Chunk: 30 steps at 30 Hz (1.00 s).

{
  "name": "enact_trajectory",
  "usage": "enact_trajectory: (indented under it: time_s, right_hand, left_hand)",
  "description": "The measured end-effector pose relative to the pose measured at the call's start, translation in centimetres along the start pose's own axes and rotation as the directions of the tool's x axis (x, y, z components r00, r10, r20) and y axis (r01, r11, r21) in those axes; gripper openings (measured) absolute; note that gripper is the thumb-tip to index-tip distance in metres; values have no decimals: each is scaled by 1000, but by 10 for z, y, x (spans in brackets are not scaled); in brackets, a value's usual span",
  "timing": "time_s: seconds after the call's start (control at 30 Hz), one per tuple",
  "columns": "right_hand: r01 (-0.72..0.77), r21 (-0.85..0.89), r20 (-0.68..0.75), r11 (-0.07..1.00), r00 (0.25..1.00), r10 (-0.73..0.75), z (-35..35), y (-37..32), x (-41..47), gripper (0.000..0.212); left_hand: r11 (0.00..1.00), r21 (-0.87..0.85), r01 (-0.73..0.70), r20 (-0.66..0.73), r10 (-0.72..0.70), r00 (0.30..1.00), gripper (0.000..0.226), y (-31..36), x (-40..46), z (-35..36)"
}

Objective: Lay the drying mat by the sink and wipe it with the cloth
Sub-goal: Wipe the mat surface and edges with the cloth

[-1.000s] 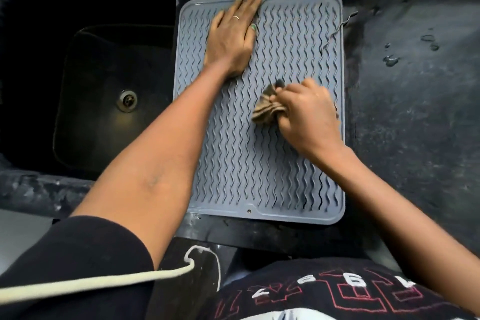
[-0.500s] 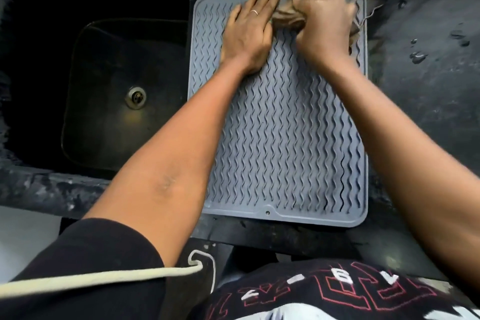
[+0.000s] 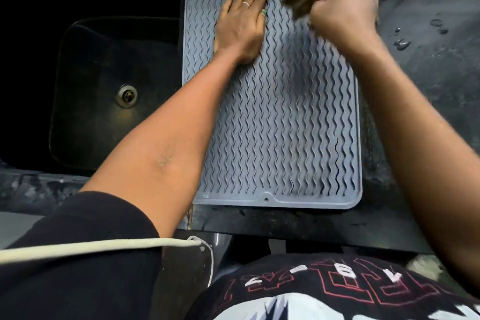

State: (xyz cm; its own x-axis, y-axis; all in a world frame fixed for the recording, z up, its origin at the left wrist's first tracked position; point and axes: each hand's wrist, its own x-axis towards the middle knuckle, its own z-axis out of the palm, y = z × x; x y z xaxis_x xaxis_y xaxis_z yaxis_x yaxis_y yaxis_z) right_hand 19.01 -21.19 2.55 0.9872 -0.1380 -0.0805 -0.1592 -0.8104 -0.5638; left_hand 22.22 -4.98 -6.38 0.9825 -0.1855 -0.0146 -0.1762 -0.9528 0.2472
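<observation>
A grey ribbed drying mat [image 3: 280,122] lies flat on the dark counter, right of the sink [image 3: 104,91]. My left hand [image 3: 242,21] presses flat on the mat's far left part, fingers straight, a ring on one finger. My right hand [image 3: 342,5] grips a bunched brown cloth [image 3: 302,0] at the mat's far right corner. The hand and cloth are blurred by motion, and the hand hides much of the cloth.
The dark sink basin has a metal drain [image 3: 127,95]. Water drops [image 3: 401,44] sit on the black counter [image 3: 428,86] right of the mat. A white cord [image 3: 104,245] crosses my sleeve near the counter's front edge.
My right hand swept the cloth from the mat's middle up to its far edge, then shifted a little right toward the far corner. The left hand stayed pressed on the mat.
</observation>
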Motion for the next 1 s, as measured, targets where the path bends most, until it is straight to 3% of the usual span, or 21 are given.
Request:
enact_trajectory:
  time_s: [0.03, 0.13, 0.2, 0.37, 0.5, 0.53, 0.6, 0.67, 0.73, 0.77, 0.8, 0.83, 0.9, 1.0]
  right_hand:
    - [30, -72, -21, 997, 999, -32, 6, -1, 15, 44]
    - [138, -221, 97, 965, 988, -119, 36, 3, 26, 51]
    - [219, -295, 73, 930, 976, -206, 52, 13, 2, 52]
    - [296, -198, -42, 935, 950, -310, 58, 37, -110, 37]
    - [312, -208, 11, 927, 948, -317, 49, 41, -180, 37]
    - [309, -164, 49, 937, 951, -305, 41, 39, -180, 36]
    - [231, 138, 108, 963, 963, -247, 24, 29, -164, 42]
    - [173, 367, -40, 914, 985, -170, 16, 19, -131, 45]
    - [84, 271, -148, 959, 988, -44, 23, 11, -88, 29]
    - [20, 141, -119, 990, 993, -3, 29, 10, -68, 18]
    - [-7, 47, -53, 999, 999, 9, 35, 10, -51, 24]
    - [-6, -8, 1, 1000, 1000, 6, 43, 14, -39, 34]
    - [22, -123, -28, 992, 999, -25, 55, 15, -32, 40]
    - [97, -148, -108, 984, 988, -114, 62, 9, -56, 20]
  left_hand:
    - [1000, 2, -1, -1, 1, 1000, 55, 0, 0, 0]
    - [1000, 18, -1, -4, 1, 1000, 54, 1, 0, -1]
    - [1000, 20, 0, -6, 0, 1000, 54, 1, -1, 1]
    - [999, 39, 5, -33, -4, 999, 52, 4, -8, -2]
    - [999, -19, 49, -59, -50, 997, 45, 2, -13, -2]
    - [996, -40, 83, -65, -86, 994, 44, 2, -15, -2]
    - [995, -41, 95, -73, -98, 993, 43, 5, -22, -4]
    - [998, -21, 58, -74, -60, 995, 44, 5, -28, -2]
    - [997, 5, 73, -49, -73, 996, 45, 3, -33, 1]
    - [996, 22, 83, -35, -83, 996, 45, 3, -38, 2]
    - [996, 43, 79, -32, -78, 996, 46, 3, -42, 4]
    - [995, 69, 65, -36, -63, 997, 46, 3, -47, 5]
    - [994, 95, 56, -27, -53, 998, 47, 0, -52, 6]
    - [989, 61, 136, -23, -135, 991, 43, -1, -58, 7]
